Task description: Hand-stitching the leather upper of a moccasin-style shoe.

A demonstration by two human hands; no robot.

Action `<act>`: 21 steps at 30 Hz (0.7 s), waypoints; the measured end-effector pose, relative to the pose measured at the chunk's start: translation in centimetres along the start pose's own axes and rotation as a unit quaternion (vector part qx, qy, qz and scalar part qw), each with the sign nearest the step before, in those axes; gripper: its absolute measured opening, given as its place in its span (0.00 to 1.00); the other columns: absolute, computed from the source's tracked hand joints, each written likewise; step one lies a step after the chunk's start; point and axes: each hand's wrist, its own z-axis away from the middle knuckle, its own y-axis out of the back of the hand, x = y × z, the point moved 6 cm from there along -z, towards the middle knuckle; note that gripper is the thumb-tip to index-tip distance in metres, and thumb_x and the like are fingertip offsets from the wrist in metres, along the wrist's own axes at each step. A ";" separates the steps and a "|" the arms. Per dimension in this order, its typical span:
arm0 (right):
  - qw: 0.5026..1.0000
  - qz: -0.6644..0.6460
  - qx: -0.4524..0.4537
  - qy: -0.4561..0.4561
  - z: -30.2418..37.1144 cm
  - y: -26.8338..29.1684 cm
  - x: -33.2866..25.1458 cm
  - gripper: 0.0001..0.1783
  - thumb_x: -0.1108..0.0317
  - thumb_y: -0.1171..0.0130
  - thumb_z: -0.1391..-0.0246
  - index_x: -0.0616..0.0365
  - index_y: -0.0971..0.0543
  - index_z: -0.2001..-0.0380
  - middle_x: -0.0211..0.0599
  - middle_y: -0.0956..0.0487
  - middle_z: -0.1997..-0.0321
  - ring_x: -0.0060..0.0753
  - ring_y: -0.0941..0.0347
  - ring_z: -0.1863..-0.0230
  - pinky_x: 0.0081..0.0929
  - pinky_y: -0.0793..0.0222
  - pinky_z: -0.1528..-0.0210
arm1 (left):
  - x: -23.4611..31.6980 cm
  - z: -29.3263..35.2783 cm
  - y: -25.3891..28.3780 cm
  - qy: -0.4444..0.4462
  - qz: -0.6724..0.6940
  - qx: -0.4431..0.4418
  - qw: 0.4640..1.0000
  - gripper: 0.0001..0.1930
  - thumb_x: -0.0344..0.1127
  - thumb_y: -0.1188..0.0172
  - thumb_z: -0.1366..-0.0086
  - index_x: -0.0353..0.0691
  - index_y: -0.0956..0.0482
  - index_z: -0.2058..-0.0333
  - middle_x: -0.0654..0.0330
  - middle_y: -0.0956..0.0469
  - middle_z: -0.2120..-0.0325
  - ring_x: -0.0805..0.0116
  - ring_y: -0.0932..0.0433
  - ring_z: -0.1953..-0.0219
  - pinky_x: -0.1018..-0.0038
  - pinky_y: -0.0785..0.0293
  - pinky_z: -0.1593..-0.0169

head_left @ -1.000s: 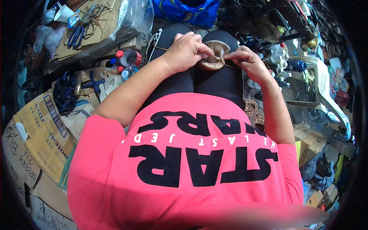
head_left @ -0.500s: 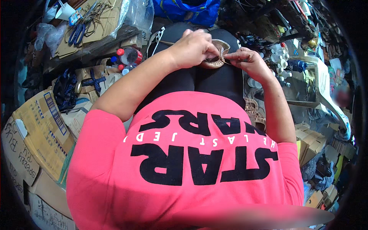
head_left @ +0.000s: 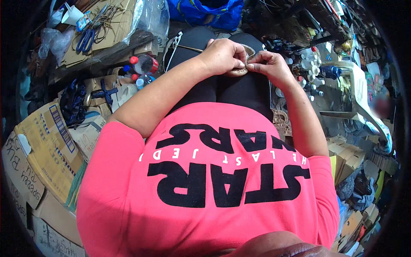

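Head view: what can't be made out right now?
Head view: part of the tan piece, hidden behind the left hand.
Head view: what, if anything, the right hand pinches; too small to tell.
Head view: the far part of the blue bag, cut off by the upper edge.

Glossy blue carrier bag (head_left: 214, 18) at top edge, blue-handled scissors (head_left: 87, 40) lying on flat cardboard sheets (head_left: 73, 58) at upper left, white cup (head_left: 72, 16) near them, clear plastic sheeting (head_left: 155, 18) beside the sheets, red-capped bottle (head_left: 145, 64) below, yellow-brown carton (head_left: 48, 147) at lower left, cluster of bottles (head_left: 316, 69) at right
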 end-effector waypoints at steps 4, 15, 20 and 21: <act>1.000 0.012 -0.016 0.011 0.0 1.1 0.2 0.06 0.73 0.36 0.52 0.62 0.23 0.72 0.24 0.22 0.72 0.15 0.31 0.69 0.16 0.34 0.62 | -0.1 0.5 1.6 -0.062 -0.106 0.026 0.992 0.08 0.41 0.36 0.51 0.46 0.21 0.75 0.62 0.25 0.74 0.61 0.27 0.63 0.64 0.35 0.58; 0.998 -0.062 -0.017 -0.020 3.4 2.6 2.1 0.05 0.72 0.38 0.51 0.60 0.24 0.73 0.26 0.33 0.64 0.17 0.33 0.63 0.16 0.36 0.59 | 0.8 0.4 0.5 -0.016 -0.044 -0.056 0.997 0.07 0.32 0.44 0.43 0.39 0.24 0.65 0.50 0.22 0.70 0.52 0.23 0.65 0.64 0.28 0.62; 0.997 0.021 0.001 0.079 2.6 5.9 -1.4 0.08 0.66 0.43 0.50 0.60 0.26 0.75 0.27 0.33 0.68 0.20 0.35 0.62 0.19 0.39 0.58 | 1.1 0.2 0.1 -0.088 -0.081 -0.067 0.991 0.06 0.32 0.45 0.43 0.41 0.23 0.66 0.50 0.22 0.71 0.51 0.23 0.66 0.62 0.28 0.62; 0.998 0.020 0.016 0.058 2.0 6.4 -1.0 0.08 0.68 0.42 0.52 0.61 0.26 0.76 0.27 0.33 0.69 0.21 0.34 0.63 0.20 0.38 0.58 | 1.4 0.1 0.2 -0.091 -0.093 -0.068 0.989 0.06 0.33 0.45 0.43 0.41 0.23 0.67 0.51 0.22 0.72 0.51 0.23 0.65 0.62 0.28 0.62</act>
